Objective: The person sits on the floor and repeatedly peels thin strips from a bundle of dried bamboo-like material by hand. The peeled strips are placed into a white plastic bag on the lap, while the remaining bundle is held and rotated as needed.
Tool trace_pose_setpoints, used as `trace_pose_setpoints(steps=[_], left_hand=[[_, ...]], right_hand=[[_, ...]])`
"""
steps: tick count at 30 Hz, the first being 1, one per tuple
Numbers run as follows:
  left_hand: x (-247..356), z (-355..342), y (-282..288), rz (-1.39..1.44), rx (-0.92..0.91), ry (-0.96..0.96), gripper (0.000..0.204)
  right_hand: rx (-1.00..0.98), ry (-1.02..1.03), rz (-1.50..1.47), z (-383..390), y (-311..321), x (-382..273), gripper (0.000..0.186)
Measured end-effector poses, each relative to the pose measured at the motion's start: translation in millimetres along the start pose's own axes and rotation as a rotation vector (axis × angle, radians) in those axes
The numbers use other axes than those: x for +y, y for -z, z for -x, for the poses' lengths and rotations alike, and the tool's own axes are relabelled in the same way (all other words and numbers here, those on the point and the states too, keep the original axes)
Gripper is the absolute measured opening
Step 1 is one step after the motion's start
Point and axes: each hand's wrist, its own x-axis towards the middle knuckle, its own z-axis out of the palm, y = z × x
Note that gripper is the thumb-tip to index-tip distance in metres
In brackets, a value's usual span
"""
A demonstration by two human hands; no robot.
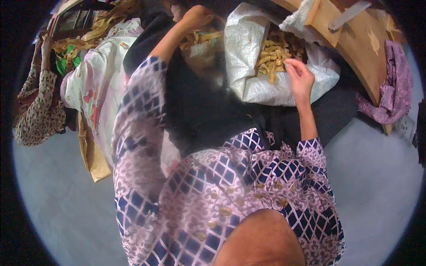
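Observation:
A white woven sack (277, 91) stands with its mouth folded back in front of me. Inside lies a heap of dried, yellow-brown twisted strips (271, 57). My right hand (300, 80) hovers at the sack's near right side, thumb and fingertips pinched together beside the strips; whatever they hold is too small to make out. Stretched far forward, my left hand (197, 17) is curled closed above more brown strips (202, 37), left of the sack. Its fingertips are partly hidden, so I cannot see what is in them.
At right stands a wooden board structure (355, 46) with a flat bar (349, 15) on it and purple cloth (395, 84) beside it. Left are a printed white cloth (91, 84), brown cardboard (94, 155) and another person's spotted sleeve (42, 106). Grey floor (62, 190) surrounds me.

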Motion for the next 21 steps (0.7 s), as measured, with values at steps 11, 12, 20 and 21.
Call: trace_pose_setpoints(steps=[11,12,20,21], left_hand=[[-25,-42,-171,-0.081,0.135,0.215,0.031],[-24,-41,-170,0.011,0.108,0.254,0.029],[-26,10,-124,0.141,0.065,-0.227,0.031],[-29,29,-118,0.139,0.066,-0.361,0.032]], right_hand=[[0.039,-0.214,0.022,26,-3,-3,0.017],[0.044,-0.22,0.012,26,-3,-5,0.017],[-0.046,-0.179,-0.022,21,-3,-25,0.014],[-0.045,-0.184,-0.039,17,-6,-26,0.014]])
